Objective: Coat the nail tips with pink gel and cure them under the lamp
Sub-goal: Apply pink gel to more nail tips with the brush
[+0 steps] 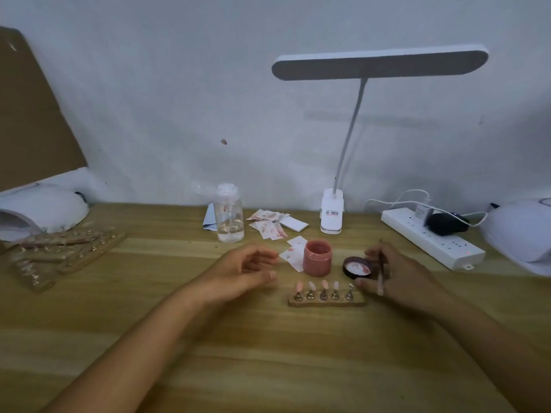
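A small wooden stand [326, 301] holds several nail tips [324, 285] on metal pegs; most look pink, and the rightmost peg's tip is hard to make out. Behind it stands an open jar of pink gel [317, 257], with its dark lid [357, 267] lying upturned to the right. My right hand [399, 275] holds a thin brush [380, 272] between its fingers, beside the lid and touching the right end of the stand. My left hand [247, 272] hovers left of the jar, fingers loosely curled and holding nothing.
A white curing lamp [41, 211] sits at the far left, another [521, 234] at the far right. More nail stands [59, 251] lie at left. A clear pump bottle [229, 216], stained wipes [269, 223], a desk lamp [332, 213] and a power strip [432, 238] line the back.
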{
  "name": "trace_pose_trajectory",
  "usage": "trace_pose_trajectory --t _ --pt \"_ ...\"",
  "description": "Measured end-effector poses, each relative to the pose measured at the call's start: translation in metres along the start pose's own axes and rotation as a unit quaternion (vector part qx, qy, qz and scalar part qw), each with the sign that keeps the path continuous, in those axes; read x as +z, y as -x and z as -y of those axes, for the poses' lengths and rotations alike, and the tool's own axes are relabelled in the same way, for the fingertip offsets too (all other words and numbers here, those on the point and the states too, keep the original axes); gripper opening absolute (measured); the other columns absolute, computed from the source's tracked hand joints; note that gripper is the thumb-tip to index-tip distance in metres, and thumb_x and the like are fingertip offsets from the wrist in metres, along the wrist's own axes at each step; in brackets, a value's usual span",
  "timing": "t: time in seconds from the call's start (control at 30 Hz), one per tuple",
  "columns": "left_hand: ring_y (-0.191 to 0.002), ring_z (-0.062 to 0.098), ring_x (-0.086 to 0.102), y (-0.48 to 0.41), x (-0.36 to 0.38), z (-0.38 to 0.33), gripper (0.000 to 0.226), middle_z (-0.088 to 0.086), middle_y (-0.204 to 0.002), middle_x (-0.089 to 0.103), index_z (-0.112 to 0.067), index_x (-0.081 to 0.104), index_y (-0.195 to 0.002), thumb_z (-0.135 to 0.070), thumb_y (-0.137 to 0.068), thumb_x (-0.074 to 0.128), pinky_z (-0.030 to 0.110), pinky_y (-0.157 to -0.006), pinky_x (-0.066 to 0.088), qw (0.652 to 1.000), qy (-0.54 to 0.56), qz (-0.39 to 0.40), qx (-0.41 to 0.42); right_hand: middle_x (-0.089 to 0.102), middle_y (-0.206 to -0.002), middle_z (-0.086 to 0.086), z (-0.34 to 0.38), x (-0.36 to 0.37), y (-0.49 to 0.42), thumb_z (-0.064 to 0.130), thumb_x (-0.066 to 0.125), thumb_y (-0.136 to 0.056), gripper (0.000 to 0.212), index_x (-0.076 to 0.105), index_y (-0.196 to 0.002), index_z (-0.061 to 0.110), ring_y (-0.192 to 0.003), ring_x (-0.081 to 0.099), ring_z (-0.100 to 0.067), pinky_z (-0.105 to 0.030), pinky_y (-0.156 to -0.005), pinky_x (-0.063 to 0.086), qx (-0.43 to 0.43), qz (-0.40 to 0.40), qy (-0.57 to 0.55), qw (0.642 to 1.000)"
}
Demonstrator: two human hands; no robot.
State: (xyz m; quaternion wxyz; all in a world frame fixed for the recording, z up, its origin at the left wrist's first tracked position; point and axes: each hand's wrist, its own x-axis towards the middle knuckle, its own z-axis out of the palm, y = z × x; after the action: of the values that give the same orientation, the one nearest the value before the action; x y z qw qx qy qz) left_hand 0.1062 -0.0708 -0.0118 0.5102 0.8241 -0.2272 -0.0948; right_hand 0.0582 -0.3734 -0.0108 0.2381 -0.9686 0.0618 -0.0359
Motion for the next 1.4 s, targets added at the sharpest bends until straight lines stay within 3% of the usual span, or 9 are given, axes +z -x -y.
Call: trace_pose_trajectory --t 0.1,0.27,0.4,0.53,0.63,0.8,0.97,1.1,1.4 --pt "-0.113 0.008 0.06 -0.019 0.005 -0.007 0.038 -0.013 -0.118 0.066 -0.029 0.063 -0.12 -0.029 -0.085 0.076 0.008 -0.085 0.046 0.998 -0.049 -0.026 -0.012 0.059 -0.108 0.017 -0.005 0.0 -0.006 0.048 0.077 -0.075 0.051 0.045 -0.115 0.037 -0.099 0.055 -0.008 -0.031 -0.09 0.046 -0.022 -0.028 -0.01 0.999" --pt "-0.135 0.019 0.036 -0.053 0.034 -0.015 0.066 -0.012 -0.144 0.05 -0.046 0.053 -0.134 -0.068 -0.074 0.07 0.043 -0.112 0.028 0.963 -0.269 -0.024 -0.018 0.057 -0.101 0.017 0.003 -0.017 -0.016 0.04 0.08 -0.075 0.05 0.048 -0.112 0.032 -0.095 0.057 -0.006 -0.02 -0.079 0.042 -0.071 -0.062 -0.053 0.994" --pt "-0.136 0.018 0.029 -0.066 0.048 -0.012 0.059 -0.012 -0.144 0.048 -0.054 0.053 -0.122 -0.069 -0.068 0.073 0.037 -0.099 0.02 0.968 -0.247 -0.048 -0.006 0.058 -0.098 0.015 0.025 -0.034 -0.025 0.038 0.077 -0.076 0.048 0.051 -0.114 0.027 -0.09 0.054 -0.004 -0.003 -0.072 0.035 -0.167 -0.043 0.046 0.984" --pt "-0.127 0.01 0.044 -0.067 0.054 -0.005 0.055 -0.02 -0.127 0.059 -0.045 0.057 -0.117 -0.062 -0.07 0.078 0.036 -0.099 0.024 0.974 -0.185 -0.114 0.055 0.064 -0.102 0.01 0.043 -0.047 -0.03 0.034 0.077 -0.076 0.051 0.049 -0.117 0.026 -0.095 0.06 -0.01 -0.02 -0.082 0.045 -0.206 -0.03 0.075 0.975" --pt "-0.117 0.006 0.054 -0.065 0.055 -0.003 0.05 -0.023 -0.111 0.065 -0.044 0.06 -0.114 -0.056 -0.069 0.079 0.041 -0.106 0.03 0.976 -0.148 -0.132 0.094 0.063 -0.101 0.013 0.051 -0.05 -0.033 0.029 0.081 -0.073 0.052 0.048 -0.114 0.028 -0.099 0.061 -0.001 -0.007 -0.081 0.044 -0.205 0.003 -0.042 0.978" --pt "-0.106 0.0 0.049 -0.065 0.061 -0.007 0.055 -0.03 -0.093 0.06 -0.051 0.061 -0.116 -0.066 -0.063 0.064 0.027 -0.087 0.02 0.958 -0.167 -0.174 0.156 0.064 -0.107 0.015 0.061 -0.033 -0.038 0.038 0.079 -0.066 0.052 0.049 -0.108 0.04 -0.099 0.067 -0.008 -0.041 -0.092 0.053 -0.194 0.038 -0.128 0.972" --pt "-0.098 -0.005 0.046 -0.065 0.059 0.0 0.053 -0.038 -0.085 0.053 -0.047 0.065 -0.117 -0.064 -0.067 0.067 0.026 -0.087 0.021 0.947 -0.182 -0.188 0.185 0.064 -0.105 0.011 0.06 -0.025 -0.044 0.024 0.084 -0.072 0.046 0.054 -0.105 0.036 -0.095 0.066 -0.005 -0.037 -0.088 0.055 -0.208 0.038 -0.148 0.966" --pt "-0.092 -0.003 0.045 -0.063 0.06 0.001 0.049 -0.027 -0.081 0.061 -0.044 0.068 -0.112 -0.067 -0.069 0.064 0.023 -0.086 0.022 0.937 -0.194 -0.203 0.209 0.065 -0.104 0.008 0.065 -0.024 -0.045 0.023 0.083 -0.074 0.04 0.06 -0.107 0.028 -0.094 0.066 -0.007 -0.037 -0.086 0.055 -0.215 0.033 -0.127 0.968" --pt "-0.092 0.001 0.048 -0.066 0.057 0.007 0.043 -0.023 -0.08 0.058 -0.041 0.068 -0.107 -0.067 -0.073 0.065 0.028 -0.089 0.025 0.924 -0.26 -0.202 0.192 0.067 -0.107 0.005 0.081 -0.021 -0.041 0.036 0.071 -0.083 0.034 0.062 -0.114 0.023 -0.097 0.062 -0.014 -0.031 -0.081 0.049 -0.256 -0.028 0.062 0.964"
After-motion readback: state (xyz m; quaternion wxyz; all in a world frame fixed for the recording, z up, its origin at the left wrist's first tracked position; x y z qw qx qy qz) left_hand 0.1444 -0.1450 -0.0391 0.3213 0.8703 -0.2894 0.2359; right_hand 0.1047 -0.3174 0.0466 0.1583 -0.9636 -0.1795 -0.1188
